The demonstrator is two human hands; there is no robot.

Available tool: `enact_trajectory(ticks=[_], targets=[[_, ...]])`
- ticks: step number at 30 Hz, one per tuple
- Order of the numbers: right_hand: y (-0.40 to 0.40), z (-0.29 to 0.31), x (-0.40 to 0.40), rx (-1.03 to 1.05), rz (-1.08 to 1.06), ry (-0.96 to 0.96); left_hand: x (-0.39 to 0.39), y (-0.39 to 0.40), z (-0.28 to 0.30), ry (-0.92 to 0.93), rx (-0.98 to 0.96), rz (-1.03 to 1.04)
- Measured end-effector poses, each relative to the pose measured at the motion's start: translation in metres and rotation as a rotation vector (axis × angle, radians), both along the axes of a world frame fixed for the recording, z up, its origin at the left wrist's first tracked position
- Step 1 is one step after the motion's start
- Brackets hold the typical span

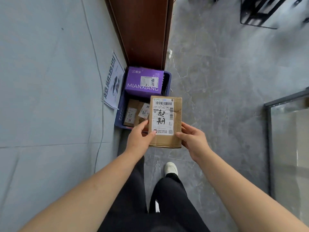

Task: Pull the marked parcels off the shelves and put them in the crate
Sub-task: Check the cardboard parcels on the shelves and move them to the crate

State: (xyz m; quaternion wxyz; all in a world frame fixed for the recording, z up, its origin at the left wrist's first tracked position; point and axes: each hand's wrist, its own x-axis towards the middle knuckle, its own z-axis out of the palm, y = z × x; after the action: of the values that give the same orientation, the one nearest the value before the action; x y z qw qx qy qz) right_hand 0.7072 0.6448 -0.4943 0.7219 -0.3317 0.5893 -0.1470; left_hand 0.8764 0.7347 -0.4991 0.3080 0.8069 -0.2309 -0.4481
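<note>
We see a grey marbled floor [217,81] across the right side. A pale wall [41,81] fills the left, with a thin cable [100,81] running down it. A printed sheet [112,82] with large black characters hangs low on the wall. A brown wooden panel [143,30] stands upright between wall and floor. At upper right we note a black metal frame [257,12]. A glass pane in a dark frame [268,148] occupies the right edge.
</note>
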Motion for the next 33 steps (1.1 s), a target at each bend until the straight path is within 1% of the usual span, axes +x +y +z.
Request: enact_trajectory(ticks=[1, 2, 3, 6, 9, 11, 14, 17, 19, 22, 25, 30, 33], targets=[[-0.002, -0.008, 0.003, 0.015, -0.014, 0.062, 0.001, -0.001, -0.005, 0.031, 0.018, -0.016], [-0.002, -0.007, 0.001, 0.009, -0.028, 0.062, -0.002, -0.001, -0.004, 0.042, 0.004, -0.021], [-0.003, -0.013, 0.005, 0.029, -0.037, 0.077, 0.003, -0.002, -0.016, 0.046, 0.029, -0.032], [-0.015, -0.092, 0.053, 0.051, -0.044, 0.14, 0.044, -0.02, -0.081, 0.051, 0.106, -0.019], [-0.026, -0.176, 0.092, 0.088, -0.051, 0.146, 0.079, -0.035, -0.161, 0.079, 0.185, 0.045], [-0.031, -0.217, 0.108, 0.115, -0.037, 0.151, 0.092, -0.042, -0.195, 0.1, 0.228, 0.094], [-0.045, -0.283, 0.127, 0.111, 0.024, 0.183, 0.106, -0.051, -0.258, 0.167, 0.266, 0.046], [-0.059, -0.335, 0.147, 0.082, 0.098, 0.191, 0.12, -0.06, -0.307, 0.143, 0.295, 0.016], [-0.066, -0.364, 0.163, 0.047, 0.162, 0.201, 0.13, -0.067, -0.33, 0.106, 0.316, 0.016], [-0.07, -0.399, 0.185, -0.024, 0.235, 0.211, 0.143, -0.076, -0.362, 0.114, 0.348, 0.046], [-0.066, -0.424, 0.203, -0.052, 0.23, 0.196, 0.155, -0.075, -0.386, 0.127, 0.362, 0.056], [-0.048, -0.453, 0.231, -0.026, 0.247, 0.139, 0.176, -0.052, -0.408, -0.003, 0.425, -0.19], [-0.036, -0.464, 0.246, -0.058, 0.3, 0.149, 0.182, -0.044, -0.414, -0.052, 0.444, -0.22]])
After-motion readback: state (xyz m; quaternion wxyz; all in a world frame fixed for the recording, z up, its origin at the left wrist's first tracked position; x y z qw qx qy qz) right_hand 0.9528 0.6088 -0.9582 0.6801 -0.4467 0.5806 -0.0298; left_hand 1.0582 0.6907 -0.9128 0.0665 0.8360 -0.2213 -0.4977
